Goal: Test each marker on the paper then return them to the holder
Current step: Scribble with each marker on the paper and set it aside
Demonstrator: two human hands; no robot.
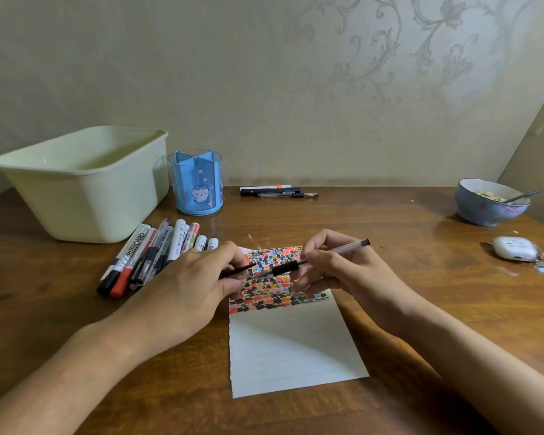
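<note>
Head view: the right hand point(330, 271) pinches a clear pen point(321, 258) with a black grip above the paper point(291, 343), while the left hand point(198, 279) pinches its black cap point(237, 270) just off the pen's tip. The paper lies on the desk point(421, 309), its upper part filled with coloured test marks. A pile of markers point(153, 254) lies left of the paper, the blue holder point(197, 183) stands behind it beside a pale tub point(85, 183), and three more pens point(277, 191) lie near the wall.

Wooden table point(405, 262), paper point(289, 350), markers point(145, 255), holder point(197, 183), tub point(85, 183), bowl point(490, 204)
</note>
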